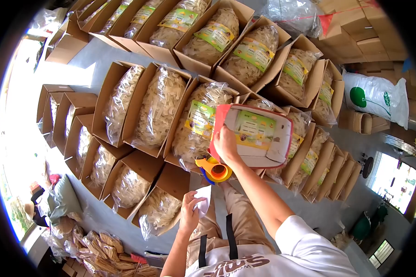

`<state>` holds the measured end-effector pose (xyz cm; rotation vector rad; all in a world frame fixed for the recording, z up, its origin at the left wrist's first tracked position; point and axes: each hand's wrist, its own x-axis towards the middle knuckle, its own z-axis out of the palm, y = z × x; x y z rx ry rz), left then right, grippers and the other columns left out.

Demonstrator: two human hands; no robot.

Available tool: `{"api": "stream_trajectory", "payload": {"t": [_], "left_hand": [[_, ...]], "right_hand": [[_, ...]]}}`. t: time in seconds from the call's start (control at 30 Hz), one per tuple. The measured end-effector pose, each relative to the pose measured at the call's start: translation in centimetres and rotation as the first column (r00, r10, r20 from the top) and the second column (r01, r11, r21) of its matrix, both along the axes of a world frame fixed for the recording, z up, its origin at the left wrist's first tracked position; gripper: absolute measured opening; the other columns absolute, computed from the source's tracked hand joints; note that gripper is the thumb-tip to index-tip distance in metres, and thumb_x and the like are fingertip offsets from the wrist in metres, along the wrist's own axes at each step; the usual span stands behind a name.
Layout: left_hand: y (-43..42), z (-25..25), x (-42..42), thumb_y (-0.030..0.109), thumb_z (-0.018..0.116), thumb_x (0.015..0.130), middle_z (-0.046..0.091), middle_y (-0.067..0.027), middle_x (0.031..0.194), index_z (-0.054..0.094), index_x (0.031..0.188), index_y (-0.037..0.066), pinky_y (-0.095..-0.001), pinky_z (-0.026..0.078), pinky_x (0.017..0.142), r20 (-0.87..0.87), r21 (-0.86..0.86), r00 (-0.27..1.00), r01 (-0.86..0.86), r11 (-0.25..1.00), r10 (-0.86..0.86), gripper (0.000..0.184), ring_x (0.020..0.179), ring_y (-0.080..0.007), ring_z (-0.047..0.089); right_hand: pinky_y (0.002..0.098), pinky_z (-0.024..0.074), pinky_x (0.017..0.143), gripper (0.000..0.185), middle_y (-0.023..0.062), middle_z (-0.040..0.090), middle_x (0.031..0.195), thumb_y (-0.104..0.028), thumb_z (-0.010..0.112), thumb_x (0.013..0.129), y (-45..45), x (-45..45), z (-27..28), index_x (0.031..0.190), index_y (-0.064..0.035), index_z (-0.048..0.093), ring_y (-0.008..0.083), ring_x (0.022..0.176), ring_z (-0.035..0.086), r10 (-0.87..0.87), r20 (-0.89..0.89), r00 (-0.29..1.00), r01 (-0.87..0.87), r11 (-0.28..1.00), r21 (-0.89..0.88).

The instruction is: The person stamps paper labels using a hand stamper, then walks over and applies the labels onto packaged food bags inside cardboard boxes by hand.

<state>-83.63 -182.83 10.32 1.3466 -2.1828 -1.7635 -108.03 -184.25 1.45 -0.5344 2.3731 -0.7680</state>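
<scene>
My right hand [226, 142] is closed on the near side of a red-rimmed tray [263, 159], above the boxes. Green and yellow labels [255, 128] lie inside the tray. Below its left corner is an orange and blue tape dispenser [216, 171]; what holds it up is hidden. My left hand [189, 210], low in the middle, pinches a white piece of paper [204, 199]. Left of the tray, a clear bag of pale dried pieces [185, 143] in an open carton bears a green and yellow label [201, 118]. The bag [159, 108] in the carton beside it shows no label.
Rows of open cartons [111, 94] with filled bags stretch ahead and to both sides. A white sack with a green print [374, 99] lies at the right. Stacked cartons [356, 27] stand at the back right. Bundles of dried sticks [108, 254] lie at the lower left.
</scene>
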Motion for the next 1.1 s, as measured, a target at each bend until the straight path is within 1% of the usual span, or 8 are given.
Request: {"api": "stream_trajectory", "payload": {"t": [0.17, 0.27, 0.37, 0.43, 0.57, 0.83, 0.9, 1.1], "left_hand": [[-1.5, -0.8, 1.5, -0.016, 0.045, 0.056, 0.066, -0.0134, 0.085, 0.068, 0.076, 0.0, -0.034, 0.048, 0.076, -0.099, -0.087, 0.993, 0.058, 0.994, -0.067, 0.035, 0.085, -0.0294, 0.061], [-2.1, -0.3, 2.3, -0.015, 0.045, 0.056, 0.063, -0.0142, 0.07, 0.066, 0.073, -0.002, -0.0307, 0.048, 0.062, 0.049, 0.031, 0.999, -0.019, 0.999, 0.017, 0.03, 0.065, -0.0276, 0.062], [-2.8, 0.0, 2.3, -0.014, 0.045, 0.058, 0.062, -0.0136, 0.068, 0.067, 0.073, -0.001, -0.029, 0.047, 0.062, 0.159, 0.07, 0.976, -0.16, 0.985, 0.148, 0.029, 0.064, -0.0244, 0.061], [-2.9, -0.1, 2.3, -0.011, 0.045, 0.071, 0.055, -0.0015, 0.06, 0.067, 0.078, -0.001, -0.0225, 0.038, 0.053, 0.17, 0.135, 0.944, -0.306, 0.942, 0.283, 0.025, 0.057, -0.0066, 0.048], [-3.9, 0.1, 1.9, 0.004, 0.057, 0.075, 0.054, -0.0033, 0.058, 0.066, 0.09, 0.0, -0.0234, 0.038, 0.053, 0.197, 0.149, 0.945, -0.29, 0.945, 0.259, 0.018, 0.055, -0.0075, 0.048], [-2.8, -0.4, 0.6, 0.023, 0.079, 0.069, 0.049, 0.0021, 0.056, 0.065, 0.087, 0.002, -0.0228, 0.033, 0.048, 0.236, 0.206, 0.937, -0.307, 0.929, 0.257, 0.031, 0.053, -0.0054, 0.039], [-2.4, 0.0, 0.2, 0.025, 0.082, 0.065, 0.047, 0.0037, 0.056, 0.064, 0.083, 0.002, -0.0222, 0.031, 0.047, 0.263, 0.18, 0.938, -0.278, 0.944, 0.226, 0.033, 0.053, -0.005, 0.038], [-1.4, -0.5, -0.1, 0.003, 0.066, 0.07, 0.05, -0.0044, 0.058, 0.064, 0.089, 0.007, -0.0275, 0.04, 0.052, 0.289, 0.113, 0.948, -0.168, 0.979, 0.129, 0.02, 0.052, -0.0135, 0.044]], "right_hand": [[0.0457, 0.0508, 0.079, 0.044, 0.0321, 0.061, 0.092, -0.018, 0.057, 0.086, -5.0, 3.7, -4.1, 0.115, 0.0124, 0.043, 0.0401, 0.089, 0.062, 0.097, 0.256, 0.962, -0.098, 0.995, -0.01], [0.0402, 0.0267, 0.109, 0.066, 0.035, 0.037, 0.131, -0.034, 0.056, 0.089, -4.2, 4.5, -5.3, 0.132, 0.0091, 0.032, 0.0411, 0.127, 0.035, 0.135, 0.295, 0.946, -0.075, 0.976, -0.207], [0.0429, 0.0273, 0.108, 0.062, 0.0339, 0.035, 0.133, -0.027, 0.059, 0.088, -1.4, 2.3, -5.8, 0.132, 0.0083, 0.032, 0.0402, 0.128, 0.035, 0.124, -0.034, 0.992, -0.129, 0.969, -0.213], [0.0463, 0.027, 0.107, 0.064, 0.0297, 0.034, 0.136, -0.021, 0.063, 0.084, 2.4, 0.8, -7.4, 0.132, 0.0072, 0.032, 0.0379, 0.13, 0.033, -0.027, -0.405, 0.914, -0.016, 0.994, -0.104], [0.0433, 0.0378, 0.098, 0.064, 0.0299, 0.044, 0.124, -0.014, 0.071, 0.075, 8.8, -3.0, -9.9, 0.125, 0.007, 0.038, 0.0386, 0.116, 0.046, -0.136, -0.525, 0.84, 0.332, 0.895, 0.298], [0.039, 0.0451, 0.088, 0.066, 0.0248, 0.056, 0.108, -0.029, 0.08, 0.067, 9.3, -6.4, -10.3, 0.113, 0.0058, 0.049, 0.0322, 0.101, 0.057, -0.601, 0.167, 0.782, 0.521, 0.776, 0.356], [0.0448, 0.0451, 0.089, 0.074, 0.0229, 0.058, 0.11, -0.038, 0.081, 0.066, 9.4, -6.5, -12.1, 0.116, 0.0049, 0.047, 0.0357, 0.104, 0.057, -0.339, 0.081, 0.937, 0.221, 0.758, 0.613], [0.0418, 0.0426, 0.093, 0.079, 0.0268, 0.053, 0.121, -0.042, 0.082, 0.062, 10.8, -4.7, -16.2, 0.115, 0.0086, 0.053, 0.0398, 0.112, 0.05, -0.433, -0.176, 0.884, 0.463, 0.756, 0.463]]}}
